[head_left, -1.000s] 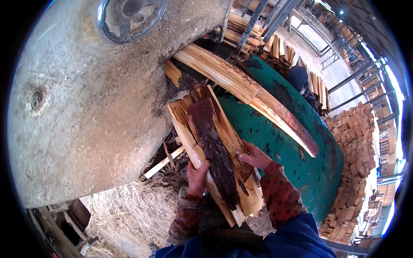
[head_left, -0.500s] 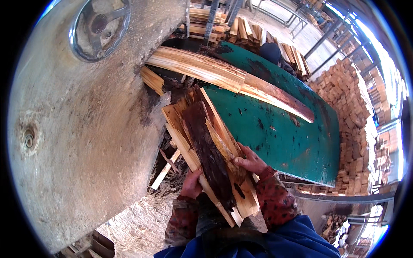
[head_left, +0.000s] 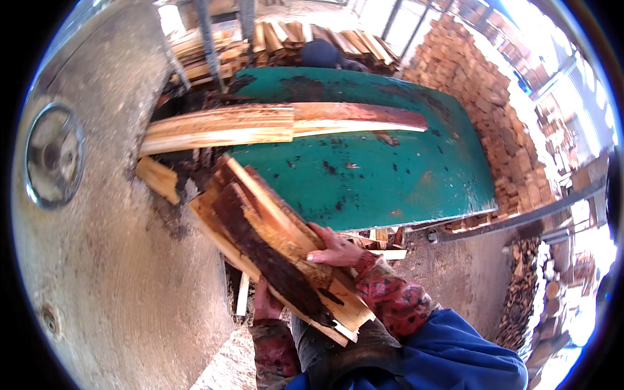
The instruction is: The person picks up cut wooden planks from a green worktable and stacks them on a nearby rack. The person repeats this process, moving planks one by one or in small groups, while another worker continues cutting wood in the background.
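Both my hands carry a bundle of rough wood slabs (head_left: pixel 260 244) with pale split edges and a strip of dark bark on top. It slants from my lap toward the far left. My left hand (head_left: pixel 265 302) grips its left edge from below, fingers partly hidden under the wood. On the opposite side, my right hand (head_left: pixel 336 249) is closed on the right edge, with its thumb over the top. Beyond the bundle, long sawn boards (head_left: pixel 227 127) lie across a green tabletop (head_left: pixel 383 179) flecked with bark bits.
A large dusty machine panel (head_left: pixel 130 260) with a metal handwheel (head_left: pixel 55 155) fills the left side. A short wood offcut (head_left: pixel 158 179) rests beside it. Stacked wood blocks (head_left: pixel 461 91) rise past the table's right end. A person in a dark cap (head_left: pixel 320 53) is behind the table.
My view has turned to the right, so the machine and table appear further left. The bundle remains in both hands and now leans more to the left.
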`<state>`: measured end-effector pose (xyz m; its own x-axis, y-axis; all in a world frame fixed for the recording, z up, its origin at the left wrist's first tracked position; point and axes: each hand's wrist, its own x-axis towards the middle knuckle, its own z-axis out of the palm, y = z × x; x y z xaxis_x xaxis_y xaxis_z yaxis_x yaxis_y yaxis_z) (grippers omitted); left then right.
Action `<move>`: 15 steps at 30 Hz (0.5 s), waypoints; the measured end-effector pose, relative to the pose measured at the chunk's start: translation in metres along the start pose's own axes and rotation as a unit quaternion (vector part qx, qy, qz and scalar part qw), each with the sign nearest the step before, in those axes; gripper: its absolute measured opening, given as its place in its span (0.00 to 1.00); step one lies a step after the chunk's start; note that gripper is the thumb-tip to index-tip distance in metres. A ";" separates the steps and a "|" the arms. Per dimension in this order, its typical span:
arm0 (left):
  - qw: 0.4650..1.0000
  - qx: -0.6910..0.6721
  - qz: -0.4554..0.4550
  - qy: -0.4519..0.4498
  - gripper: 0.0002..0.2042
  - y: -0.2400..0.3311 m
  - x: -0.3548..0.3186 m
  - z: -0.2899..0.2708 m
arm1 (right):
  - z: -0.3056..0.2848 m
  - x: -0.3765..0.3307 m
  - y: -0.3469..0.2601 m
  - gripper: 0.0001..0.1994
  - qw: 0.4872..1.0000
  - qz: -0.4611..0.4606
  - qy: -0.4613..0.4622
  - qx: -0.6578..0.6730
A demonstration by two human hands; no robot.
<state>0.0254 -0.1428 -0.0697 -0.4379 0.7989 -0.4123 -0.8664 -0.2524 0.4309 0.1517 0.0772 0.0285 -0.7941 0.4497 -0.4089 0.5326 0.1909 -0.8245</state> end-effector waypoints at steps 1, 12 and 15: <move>1.000 0.005 0.007 0.022 0.29 -0.001 -0.002 0.001 | 0.002 0.002 0.005 0.54 0.999 0.001 -0.023 0.034; 0.992 0.111 -0.032 0.052 0.33 -0.034 -0.034 0.028 | 0.000 -0.046 0.061 0.64 0.999 0.012 -0.009 0.049; 0.982 0.182 -0.033 0.028 0.35 -0.041 -0.035 0.033 | -0.007 -0.069 0.061 0.64 0.993 0.028 0.012 0.118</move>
<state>0.0848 -0.1422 -0.0461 -0.4045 0.7729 -0.4889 -0.7546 0.0199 0.6559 0.2413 0.0637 0.0092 -0.7568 0.4746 -0.4494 0.4897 -0.0436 -0.8708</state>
